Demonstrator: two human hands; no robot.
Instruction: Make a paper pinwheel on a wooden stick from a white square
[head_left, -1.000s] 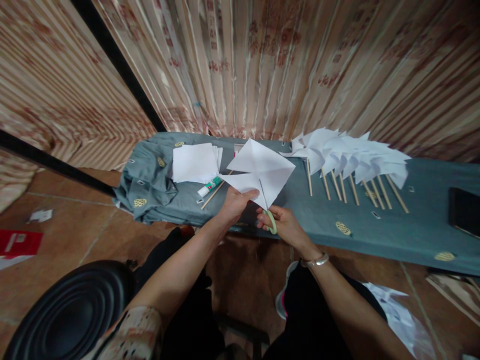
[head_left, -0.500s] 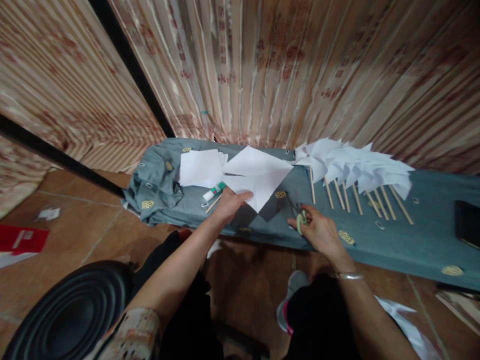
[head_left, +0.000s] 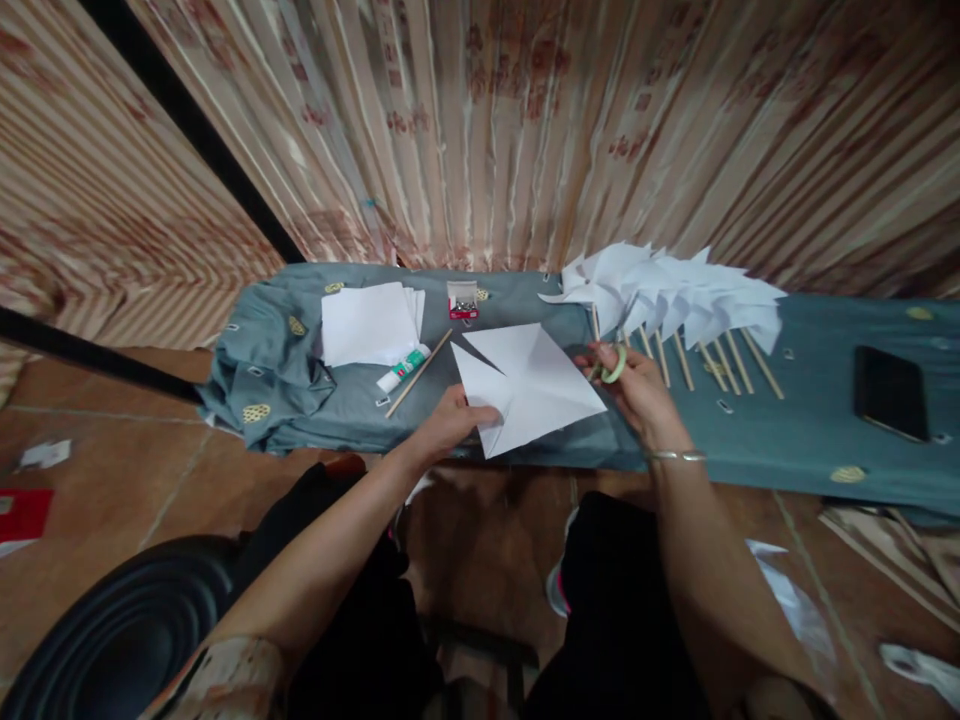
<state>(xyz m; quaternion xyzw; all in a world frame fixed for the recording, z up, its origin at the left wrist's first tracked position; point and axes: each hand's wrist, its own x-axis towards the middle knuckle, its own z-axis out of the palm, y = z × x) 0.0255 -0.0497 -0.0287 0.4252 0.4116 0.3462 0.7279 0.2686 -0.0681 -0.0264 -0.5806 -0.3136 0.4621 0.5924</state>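
Lying on the floor at the left is a flat red thing [head_left: 22, 515]; to its right and nearer to me is a black round thing [head_left: 131, 640] with rings on it; then comes a long grey-green cloth [head_left: 274, 350] with yellow shapes; a pile of white sheets [head_left: 369, 325] lies on its left part; just right of the pile are a glue stick [head_left: 403, 368] and a thin wooden stick [head_left: 418, 373], both slanting; farther right, on the far side, is a little red box [head_left: 462, 302] with tiny shiny things in it; my left hand [head_left: 452, 422] pinches the near left part of a white paper square [head_left: 544, 385], thumb on top; the square is in the middle, with a cut running in from its far left corner; my right hand [head_left: 637, 385] is curled round scissors [head_left: 616, 364] with light green handles, by the paper's right corner; I cannot tell if they touch; a silver bangle [head_left: 676, 456] is on that wrist; farther right, on the far side, lies a row of white paper pinwheels [head_left: 675, 295] on sticks; past them lies a black phone [head_left: 891, 392].
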